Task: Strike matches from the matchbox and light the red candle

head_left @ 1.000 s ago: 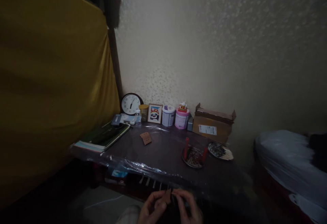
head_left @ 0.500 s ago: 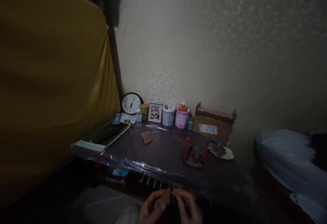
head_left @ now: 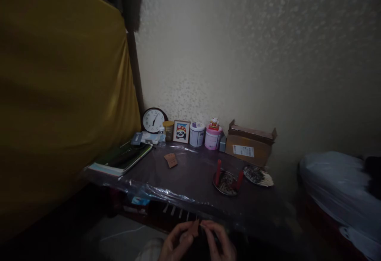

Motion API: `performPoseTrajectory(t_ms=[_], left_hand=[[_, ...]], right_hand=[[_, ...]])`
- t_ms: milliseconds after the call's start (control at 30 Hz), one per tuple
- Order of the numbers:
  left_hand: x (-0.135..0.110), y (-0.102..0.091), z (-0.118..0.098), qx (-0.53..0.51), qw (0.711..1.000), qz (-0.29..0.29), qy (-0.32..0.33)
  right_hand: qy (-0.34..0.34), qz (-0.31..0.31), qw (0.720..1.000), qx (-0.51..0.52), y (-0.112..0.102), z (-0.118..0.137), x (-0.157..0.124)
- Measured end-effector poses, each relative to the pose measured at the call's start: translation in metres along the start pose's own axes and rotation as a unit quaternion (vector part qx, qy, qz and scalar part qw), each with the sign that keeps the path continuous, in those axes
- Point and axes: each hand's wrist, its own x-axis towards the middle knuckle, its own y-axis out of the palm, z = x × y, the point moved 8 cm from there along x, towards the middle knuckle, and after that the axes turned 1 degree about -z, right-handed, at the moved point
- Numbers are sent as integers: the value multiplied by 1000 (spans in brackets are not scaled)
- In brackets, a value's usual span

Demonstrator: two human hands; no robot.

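Note:
At the bottom edge, my left hand (head_left: pixel 175 243) and my right hand (head_left: pixel 218 241) meet in front of the table's near edge. The left pinches a small brown piece (head_left: pixel 195 228), like card or wood. The right's fingertips pinch something thin beside that piece; I cannot make it out in the dim light. Both hands have curled fingers. A similar brown piece (head_left: pixel 170 160) lies on the dark table (head_left: pixel 190 181), which is covered with clear plastic.
Along the wall stand a round clock (head_left: pixel 153 120), a small framed picture (head_left: pixel 181 131), two tubs (head_left: pixel 205 136) and a cardboard box (head_left: pixel 249 142). A round dish with two red candles (head_left: pixel 226 181) and a plate of sticks (head_left: pixel 257 176) sit right. Books (head_left: pixel 122 158) lie left beside a yellow cloth.
My hands stay together at the bottom edge with only slight finger movement. The view has shifted a little.

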Motion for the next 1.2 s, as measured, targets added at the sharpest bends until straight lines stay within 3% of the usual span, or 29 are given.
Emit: performPoseTrajectory(t_ms=[300,500,900,1067,1200], left_hand=[[-4,5,-3,-49,998,-6,-34],[-2,0,0,-38,999,-21,-31],[2,-2,0,-15,1000,4,-8],[-1,3,-6,-69,997,28,-23],[-2,5,-13,-115,992,-12,-41]], right_hand=[[-13,-7,1000,-13,1,5,-1],[-8,-9,1000,-29,1,9,0],[-60,14,998,-13,2,14,4],[-130,67,987,-63,2,37,12],[-159,44,983,-79,-4,52,16]])
